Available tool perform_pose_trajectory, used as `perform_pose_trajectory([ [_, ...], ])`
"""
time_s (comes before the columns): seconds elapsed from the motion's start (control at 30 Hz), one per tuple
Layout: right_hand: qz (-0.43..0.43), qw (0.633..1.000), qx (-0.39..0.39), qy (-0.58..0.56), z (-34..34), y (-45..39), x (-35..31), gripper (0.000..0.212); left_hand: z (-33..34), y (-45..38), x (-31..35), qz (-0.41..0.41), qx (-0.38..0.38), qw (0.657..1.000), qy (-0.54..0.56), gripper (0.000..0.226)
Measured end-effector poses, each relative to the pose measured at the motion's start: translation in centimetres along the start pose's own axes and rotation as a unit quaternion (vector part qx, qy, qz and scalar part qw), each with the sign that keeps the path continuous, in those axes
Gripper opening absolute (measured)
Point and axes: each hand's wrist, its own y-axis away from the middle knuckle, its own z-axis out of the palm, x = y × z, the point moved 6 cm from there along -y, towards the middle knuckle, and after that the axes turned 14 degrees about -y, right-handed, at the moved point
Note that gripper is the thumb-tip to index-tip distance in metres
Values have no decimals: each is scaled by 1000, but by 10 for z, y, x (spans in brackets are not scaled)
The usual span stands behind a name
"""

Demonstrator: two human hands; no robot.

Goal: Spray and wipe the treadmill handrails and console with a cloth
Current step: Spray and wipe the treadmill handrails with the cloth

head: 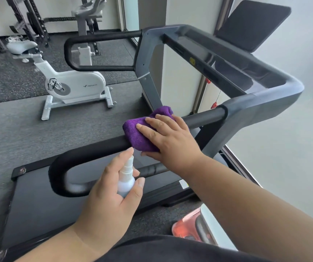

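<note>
Two hands are busy on a dark grey treadmill in a small home gym with speckled dark rubber flooring and grey carpet. White exercise bike sits well apart on the far side, with a black weight rack behind it by the wall, and a pale wall runs close along the treadmill's right.

The folded purple microfibre cloth is draped over the near black foam-covered handrail, roughly at the middle of its straight run. Right hand lies on top of the cloth, fingers fairly straight and spread, thumb tucked under the rail side, pressing it down. Left hand is wrapped around a small white translucent spray bottle, index finger up on the nozzle, held just below the rail and near the cloth's lower edge.

The rail curves into a U-bend at its left end and meets the grey frame at the right. The matching far handrail loops the same way. The console bar runs between them, a black tilted screen panel above. The black running belt lies under the hands, and something blurry and orange-red sits at the bottom right.
</note>
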Motion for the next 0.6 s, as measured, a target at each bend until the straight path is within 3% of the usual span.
perform_pose_trajectory([
  [0.37,26,998,49,-25,-41,41,101,67,65,-31,46,-23,-8,999,-46,55],
  [0.6,24,989,111,-95,-46,61,108,51,74,-38,50,-59,10,996,-70,56],
])
